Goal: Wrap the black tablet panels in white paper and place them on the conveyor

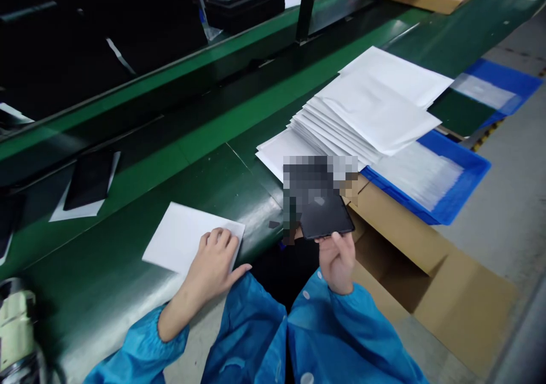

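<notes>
My right hand (339, 259) grips the near edge of a flat black tablet-like panel (326, 210), thumb on top, out past the bench edge. Part of the panel is hidden by a pixelated patch. My left hand (219, 253) lies over the right end of a white sheet or flat envelope (183, 236) on the green bench, fingers bent on its surface and thumb stretched out to the side. Beyond the panel, a fanned stack of white envelopes (341, 116) rests on the bench.
Blue bins (467, 193) with clear plastic sleeves stand right of the bench. Below them is an open cardboard box (464, 298). Another black panel (90, 179) lies on white paper at left. A pale green device (17, 327) sits in the lower left corner.
</notes>
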`<action>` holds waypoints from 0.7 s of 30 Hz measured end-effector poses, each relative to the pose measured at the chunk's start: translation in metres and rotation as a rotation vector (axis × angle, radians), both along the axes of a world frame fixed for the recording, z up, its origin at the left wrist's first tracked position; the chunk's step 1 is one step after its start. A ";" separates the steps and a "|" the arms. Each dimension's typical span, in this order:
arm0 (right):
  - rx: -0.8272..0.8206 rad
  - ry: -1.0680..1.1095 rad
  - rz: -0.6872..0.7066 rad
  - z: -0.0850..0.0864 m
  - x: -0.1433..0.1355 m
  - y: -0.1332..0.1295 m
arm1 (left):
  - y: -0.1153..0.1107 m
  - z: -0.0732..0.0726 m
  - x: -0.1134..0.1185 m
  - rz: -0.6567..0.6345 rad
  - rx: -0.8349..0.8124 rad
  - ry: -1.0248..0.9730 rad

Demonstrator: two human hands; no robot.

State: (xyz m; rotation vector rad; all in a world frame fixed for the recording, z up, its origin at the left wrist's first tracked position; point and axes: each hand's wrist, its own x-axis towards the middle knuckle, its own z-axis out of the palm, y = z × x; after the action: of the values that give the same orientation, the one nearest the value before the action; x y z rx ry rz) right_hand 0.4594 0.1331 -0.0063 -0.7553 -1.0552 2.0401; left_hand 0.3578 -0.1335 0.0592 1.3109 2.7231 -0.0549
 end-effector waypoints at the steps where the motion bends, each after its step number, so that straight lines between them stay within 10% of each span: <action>1: 0.001 0.000 -0.010 0.000 -0.001 -0.004 | 0.000 -0.002 -0.001 -0.014 0.031 0.021; 21: -0.100 -0.027 0.019 0.006 -0.010 0.001 | -0.017 -0.015 0.016 -0.080 0.331 -0.121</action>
State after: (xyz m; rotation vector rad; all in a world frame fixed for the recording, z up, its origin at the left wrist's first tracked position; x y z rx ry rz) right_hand 0.4497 0.1339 -0.0001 -0.8297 -0.9842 2.1170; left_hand 0.3743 -0.1502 0.0443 1.4473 2.6551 0.4706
